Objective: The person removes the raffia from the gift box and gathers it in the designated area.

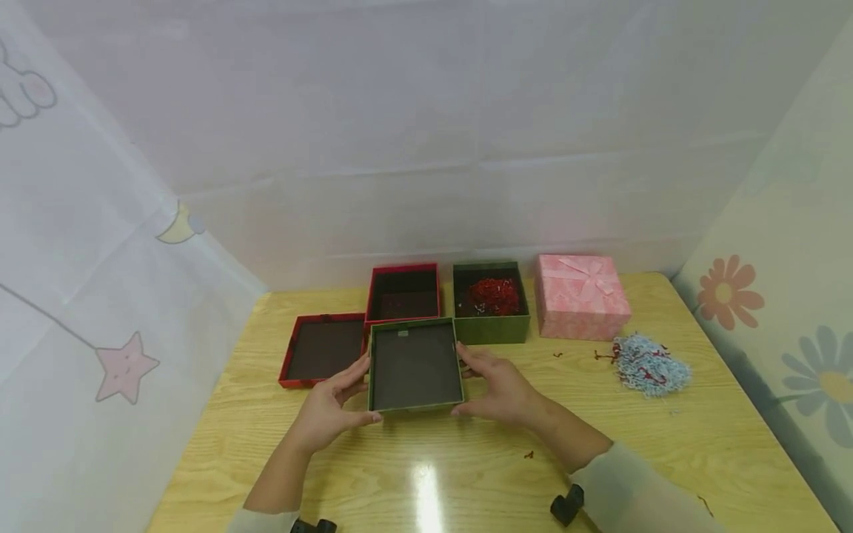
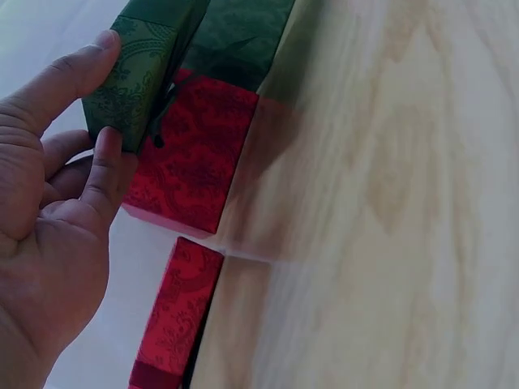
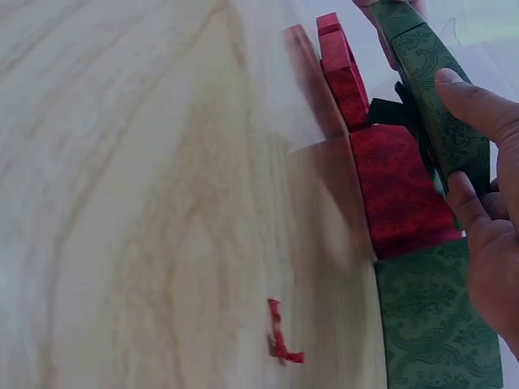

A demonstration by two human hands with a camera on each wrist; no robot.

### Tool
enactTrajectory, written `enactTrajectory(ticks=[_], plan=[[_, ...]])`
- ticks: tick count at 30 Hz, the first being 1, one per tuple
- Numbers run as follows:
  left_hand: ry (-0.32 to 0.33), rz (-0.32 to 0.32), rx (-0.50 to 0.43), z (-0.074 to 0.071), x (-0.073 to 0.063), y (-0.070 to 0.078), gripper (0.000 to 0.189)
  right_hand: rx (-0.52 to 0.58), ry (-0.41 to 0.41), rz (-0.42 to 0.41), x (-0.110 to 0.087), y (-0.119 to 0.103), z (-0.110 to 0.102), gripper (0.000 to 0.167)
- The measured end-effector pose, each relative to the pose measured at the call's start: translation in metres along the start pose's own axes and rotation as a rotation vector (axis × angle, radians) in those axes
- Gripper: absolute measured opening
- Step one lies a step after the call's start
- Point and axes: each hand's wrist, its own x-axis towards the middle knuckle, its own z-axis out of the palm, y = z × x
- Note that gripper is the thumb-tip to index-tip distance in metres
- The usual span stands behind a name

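Observation:
Between both hands a green patterned box lid [image 1: 416,366] is held off the table, its dark inside facing up toward the head camera. My left hand [image 1: 328,409] grips the lid's left side, thumb near the front corner. On the opposite side my right hand [image 1: 503,391] grips it the same way. A green ribbon bow [image 3: 393,112] hangs from the lid's underside in the right wrist view. Behind the lid stand an open red box [image 1: 403,320] and an open green box [image 1: 492,330] with red shredded paper [image 1: 494,296] inside.
A red box lid [image 1: 290,355] lies inside-up at the left. At the right are a closed pink gift box [image 1: 583,326] and a pile of light-blue shredded paper [image 1: 649,366] with red bits. Red paper scraps [image 1: 529,454] dot the wooden table [image 1: 373,474]. Patterned cloth [image 1: 426,185] hangs behind.

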Motion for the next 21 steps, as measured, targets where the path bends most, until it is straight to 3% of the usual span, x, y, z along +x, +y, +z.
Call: enactTrajectory(ticks=[14,21], plan=[[0.000,-0.096,-0.003,0.000,-0.006,-0.018,0.096,0.049,-0.059,0.080,0.002,0.006,0.017,0.112],[-0.006,-0.109,-0.018,0.003,-0.005,-0.022,0.098,0.076,-0.098,0.134,0.003,0.015,0.023,0.112]])
